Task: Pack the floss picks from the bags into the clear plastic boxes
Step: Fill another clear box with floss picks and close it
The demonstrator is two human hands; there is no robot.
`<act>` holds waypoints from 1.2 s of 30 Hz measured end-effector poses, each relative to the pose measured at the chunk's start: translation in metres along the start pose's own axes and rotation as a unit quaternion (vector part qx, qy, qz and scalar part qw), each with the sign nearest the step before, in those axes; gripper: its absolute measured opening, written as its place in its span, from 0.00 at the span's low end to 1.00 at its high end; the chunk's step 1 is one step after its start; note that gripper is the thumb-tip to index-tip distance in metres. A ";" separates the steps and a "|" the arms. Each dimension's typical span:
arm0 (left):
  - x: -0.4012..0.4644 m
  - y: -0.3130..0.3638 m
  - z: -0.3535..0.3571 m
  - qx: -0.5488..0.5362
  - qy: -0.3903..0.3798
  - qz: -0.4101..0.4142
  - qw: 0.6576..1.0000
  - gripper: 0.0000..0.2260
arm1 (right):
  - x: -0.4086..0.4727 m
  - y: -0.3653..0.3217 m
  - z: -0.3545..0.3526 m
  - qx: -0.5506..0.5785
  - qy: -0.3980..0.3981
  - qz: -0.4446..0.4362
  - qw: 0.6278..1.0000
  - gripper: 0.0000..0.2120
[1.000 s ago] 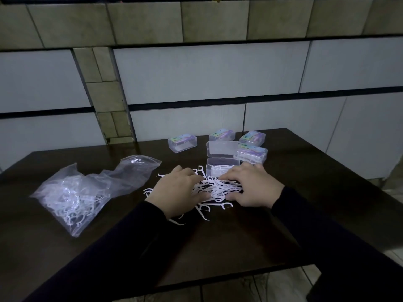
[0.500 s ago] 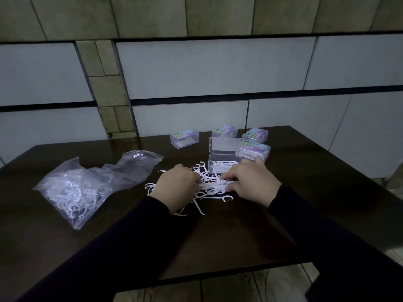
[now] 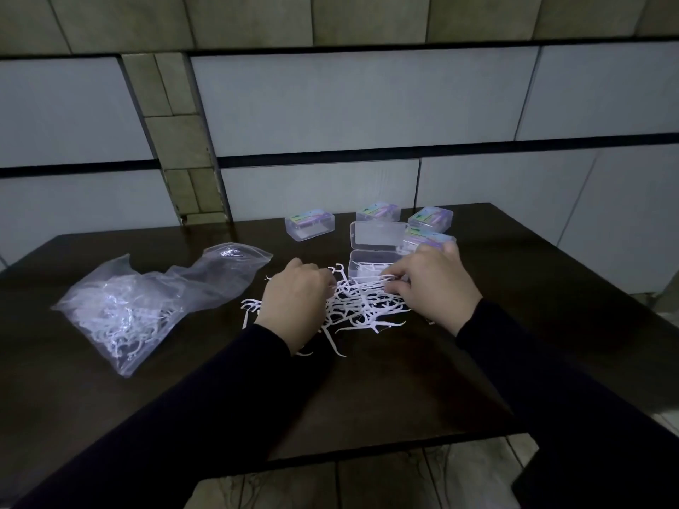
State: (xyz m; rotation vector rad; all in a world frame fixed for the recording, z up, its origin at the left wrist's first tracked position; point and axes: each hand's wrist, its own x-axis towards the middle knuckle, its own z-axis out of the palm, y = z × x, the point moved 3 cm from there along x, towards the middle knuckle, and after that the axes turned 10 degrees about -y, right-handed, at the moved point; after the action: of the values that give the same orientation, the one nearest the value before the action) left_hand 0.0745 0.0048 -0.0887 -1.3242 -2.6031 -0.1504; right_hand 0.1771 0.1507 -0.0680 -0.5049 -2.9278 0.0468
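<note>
**Q:** Where are the floss picks?
**A:** The loose floss picks (image 3: 362, 310) lie in a tangled pile on the dark table (image 3: 404, 391), near its centre and between the two hands. More picks sit inside the plastic bag (image 3: 147, 303), which lies flat on the left of the table, well apart from the boxes. A few picks lie inside the open box (image 3: 371, 266).

**Q:** Where is the open box?
**A:** It stands just beyond the far edge of the pile. Its lid (image 3: 378, 235) is raised on the far side.

**Q:** What is the state of the left hand?
**A:** The left hand (image 3: 294, 299) rests on the left edge of the pile, back upward, with its fingers curled down into the picks. The fingertips are hidden, so I cannot tell whether it grips anything.

**Q:** What is the state of the right hand?
**A:** The right hand (image 3: 431, 284) sits at the right edge of the pile, just beside the open box. Its thumb and fingers are curled and pinch a small bunch of picks at the near rim of the box.

**Q:** What else is on the table?
**A:** Four closed boxes (image 3: 309, 225) with coloured labels stand at the far side. One is left of the open box, one is behind the lid and two are to the right. The right hand partly covers the nearer of those two. Both arms wear dark sleeves (image 3: 220, 398).
</note>
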 end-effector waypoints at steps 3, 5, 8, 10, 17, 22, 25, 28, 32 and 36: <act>0.001 -0.001 -0.002 -0.053 0.033 -0.009 0.998 0.09 | -0.001 0.005 -0.005 0.019 0.031 0.013 0.999 0.14; 0.001 -0.001 -0.003 -0.085 0.068 -0.008 0.994 0.08 | -0.002 0.007 -0.008 0.017 0.051 0.018 0.998 0.14; 0.001 -0.002 -0.006 -0.122 0.118 -0.004 0.985 0.06 | -0.003 0.008 -0.013 0.020 0.078 0.017 0.997 0.14; 0.002 -0.001 -0.010 -0.145 0.136 0.000 0.980 0.05 | -0.003 0.009 -0.014 0.034 0.102 0.012 0.994 0.13; 0.025 0.010 -0.024 -0.407 0.137 0.006 0.903 0.02 | 0.005 0.019 -0.008 0.154 0.178 0.048 0.971 0.11; 0.036 0.019 -0.026 -0.495 0.159 0.008 0.854 0.02 | 0.015 0.026 0.002 0.191 0.180 0.074 0.962 0.11; 0.045 0.025 -0.025 -0.541 0.177 -0.001 0.822 0.04 | 0.020 0.026 0.006 0.189 0.175 0.074 0.963 0.10; 0.055 0.029 -0.019 -0.551 0.175 0.002 0.816 0.03 | 0.027 0.024 0.013 0.126 0.153 0.071 0.978 0.11; 0.067 0.027 -0.008 -0.503 0.166 0.022 0.848 0.04 | 0.038 0.023 0.017 0.054 0.125 0.048 0.990 0.14; 0.075 0.021 0.002 -0.473 0.139 0.027 0.870 0.04 | 0.041 0.023 0.012 0.023 0.077 0.021 0.997 0.13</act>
State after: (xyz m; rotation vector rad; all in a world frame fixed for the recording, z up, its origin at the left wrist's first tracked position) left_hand 0.0482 0.0764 -0.0734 -1.4392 -2.2464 -1.6359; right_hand 0.1449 0.1858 -0.0750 -0.5369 -2.7594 0.0776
